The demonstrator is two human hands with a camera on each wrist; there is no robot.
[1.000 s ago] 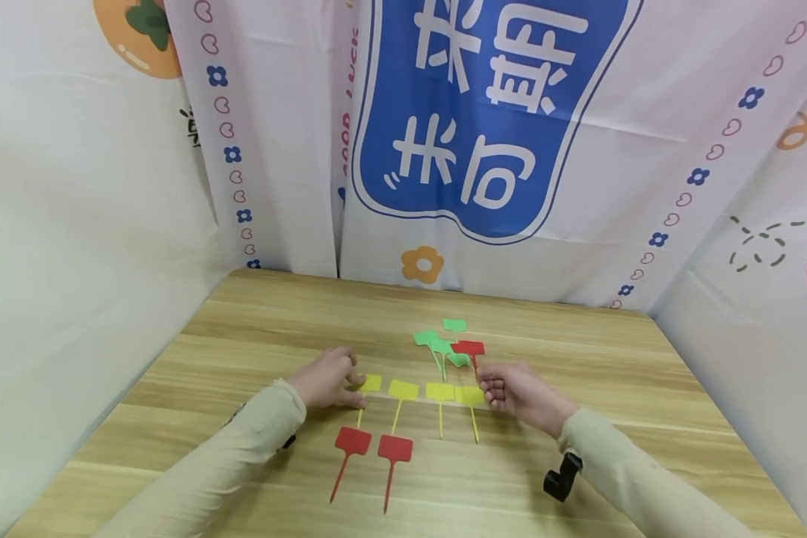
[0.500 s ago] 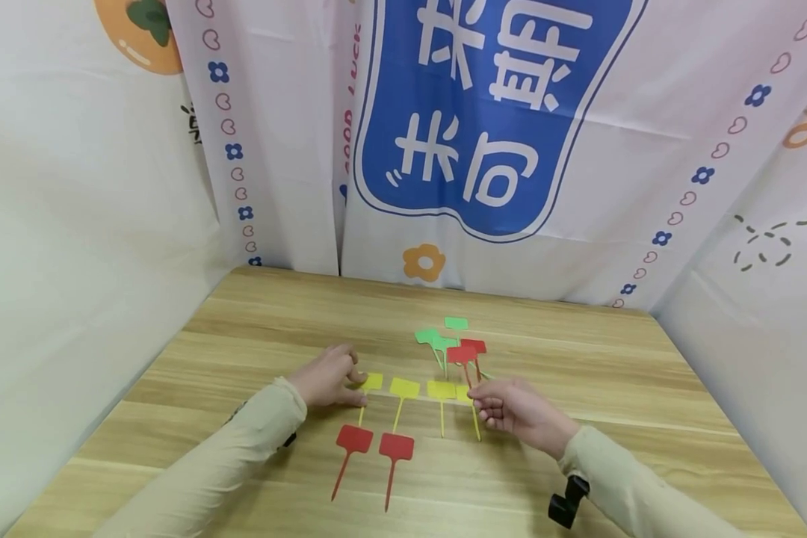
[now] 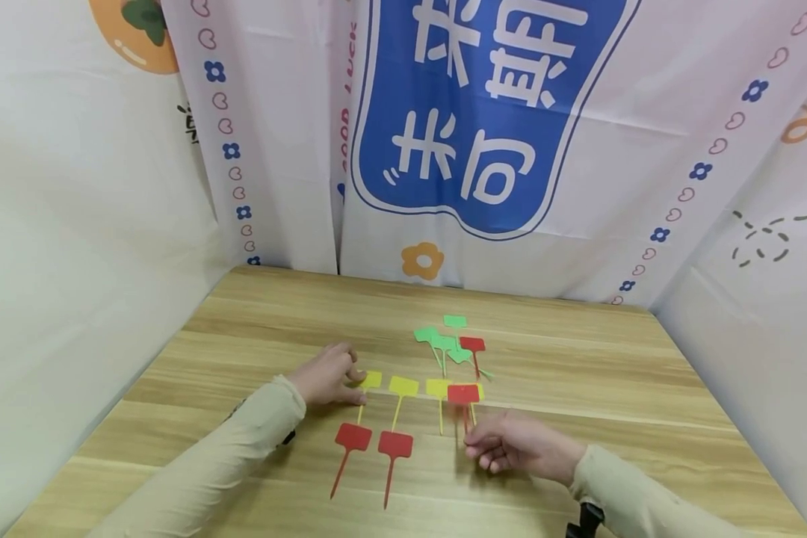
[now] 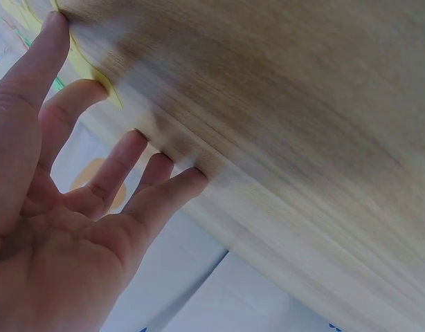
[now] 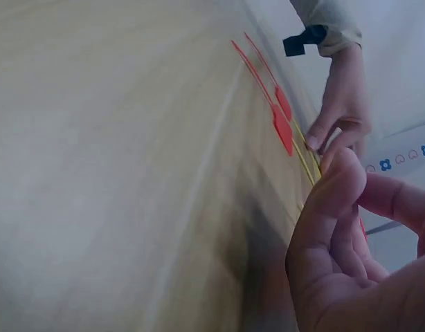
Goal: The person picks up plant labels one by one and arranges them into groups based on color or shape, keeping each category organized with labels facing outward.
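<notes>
My right hand [image 3: 524, 446] pinches the stem of a red plant label [image 3: 463, 394], whose head overlaps the rightmost yellow label [image 3: 481, 390] in the head view. In the right wrist view, thumb and fingertips meet, and the hand mostly hides the held label. My left hand [image 3: 326, 376] rests at the leftmost yellow label [image 3: 371, 379]. The left wrist view has the thumb and index fingertip at the yellow label [image 4: 88, 68], the other fingertips on the table. Two more yellow labels stand in the row. Below them lie two red labels, left [image 3: 353, 436] and right [image 3: 395, 445].
Behind the yellow row, several green labels [image 3: 444, 343] lie in an overlapping cluster, beside another red label [image 3: 473, 344]. All are on a wood-grain table [image 3: 242, 478]. Printed cloth [image 3: 289, 187] hangs behind the table and at both sides.
My right hand has drawn a red label out of the far cluster and brought it toward me, over the rightmost yellow label. The left hand stays at the leftmost yellow label.
</notes>
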